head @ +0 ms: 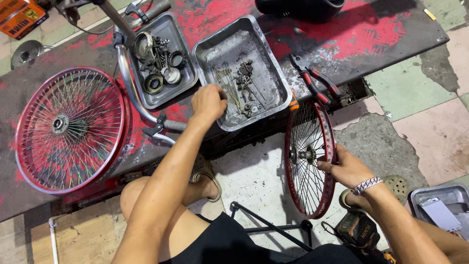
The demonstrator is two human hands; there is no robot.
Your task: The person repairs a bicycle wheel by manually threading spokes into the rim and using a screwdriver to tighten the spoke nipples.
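right hand [345, 168] grips the light, stiff wheel [309, 157] by its rim at 3 o'clock, spokes bendable; left hand [209, 101] fingers curled in tray [266, 73], hold unclear.

A second red spoked wheel [68, 129] is laid flat on the red-stained desk [371, 34]. Red-handled pliers [315, 84] are seen near its edge, beside a metal tray of bearings and rings [159, 58].

Bright, even overhead light. Soft shadows fall beneath the bench [371, 44] toward 6 o'clock. Mild glare on the trays [273, 78]. Sharp focus throughout; wide-angle bending at the edges.
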